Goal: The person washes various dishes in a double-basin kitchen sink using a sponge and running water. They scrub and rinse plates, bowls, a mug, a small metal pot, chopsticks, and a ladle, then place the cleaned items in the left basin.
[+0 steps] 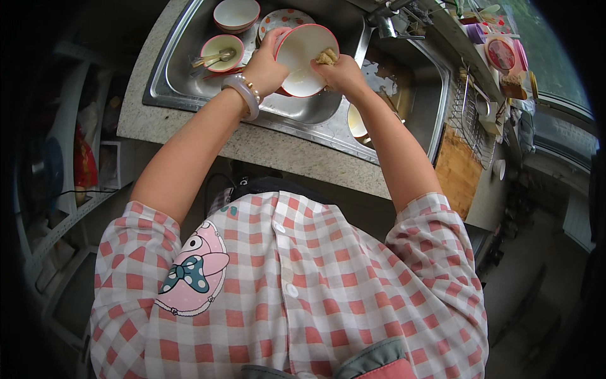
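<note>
Over the left basin, my left hand (269, 66) grips the left rim of a large white bowl with a red rim (303, 52), its inside tilted towards me. My right hand (344, 76) presses a tan scrubbing pad (326, 57) against the bowl's inner right side. Behind my left hand lie plates with an orange fruit pattern (287, 18). Stacked bowls (236, 13) stand at the basin's back left. Nearer sits a small bowl (218, 59) with spoons in it, and red chopsticks (225, 72) lie beside it.
The right basin (421, 90) holds a little water and a pale dish (356, 121), partly hidden by my right forearm. A faucet (387, 26) stands behind the divider. At right are a wooden cutting board (455, 173), a wire rack (468, 113) and items along the window ledge. A stone countertop (293, 163) edges the sink.
</note>
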{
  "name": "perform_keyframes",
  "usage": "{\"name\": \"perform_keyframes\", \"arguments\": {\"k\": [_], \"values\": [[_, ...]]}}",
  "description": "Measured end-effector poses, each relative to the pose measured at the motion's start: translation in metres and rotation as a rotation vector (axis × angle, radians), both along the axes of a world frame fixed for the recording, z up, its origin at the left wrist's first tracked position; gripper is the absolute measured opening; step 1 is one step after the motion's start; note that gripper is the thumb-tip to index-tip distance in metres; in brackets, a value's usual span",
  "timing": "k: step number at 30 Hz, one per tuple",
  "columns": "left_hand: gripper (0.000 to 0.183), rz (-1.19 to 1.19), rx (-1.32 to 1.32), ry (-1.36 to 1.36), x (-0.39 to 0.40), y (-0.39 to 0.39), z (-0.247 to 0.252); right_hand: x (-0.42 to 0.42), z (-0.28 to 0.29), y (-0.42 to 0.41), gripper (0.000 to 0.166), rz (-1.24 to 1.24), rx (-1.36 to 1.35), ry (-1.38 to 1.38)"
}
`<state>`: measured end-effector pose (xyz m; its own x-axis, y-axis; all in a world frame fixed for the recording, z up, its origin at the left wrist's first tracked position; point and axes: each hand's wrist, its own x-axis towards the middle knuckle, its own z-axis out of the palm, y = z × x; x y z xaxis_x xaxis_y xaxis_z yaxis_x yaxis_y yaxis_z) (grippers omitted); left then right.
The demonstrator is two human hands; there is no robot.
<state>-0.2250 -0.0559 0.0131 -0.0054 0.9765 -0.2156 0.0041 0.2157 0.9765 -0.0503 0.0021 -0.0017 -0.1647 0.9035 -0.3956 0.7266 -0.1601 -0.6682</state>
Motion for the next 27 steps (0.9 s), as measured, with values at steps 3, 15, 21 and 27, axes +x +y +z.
{"name": "perform_keyframes", "arguments": {"k": [3,15,21,27], "values": [[0.069,-0.05,-0.069,-0.105,-0.009,0.004,0.027,-0.01,0.002,0.0,0.039,-0.126,-0.029,0.038],[0.066,-0.055,0.162,0.063,-0.022,0.001,-0.031,-0.012,0.022,-0.01,0.044,0.192,0.163,-0.4],[0.05,0.196,0.081,-0.2,-0.019,0.006,-0.048,-0.021,0.057,-0.039,0.038,0.073,0.516,-0.312],[0.045,0.201,0.11,-0.102,-0.001,-0.001,-0.029,-0.06,0.032,-0.066,0.042,0.237,0.61,0.18]]}}
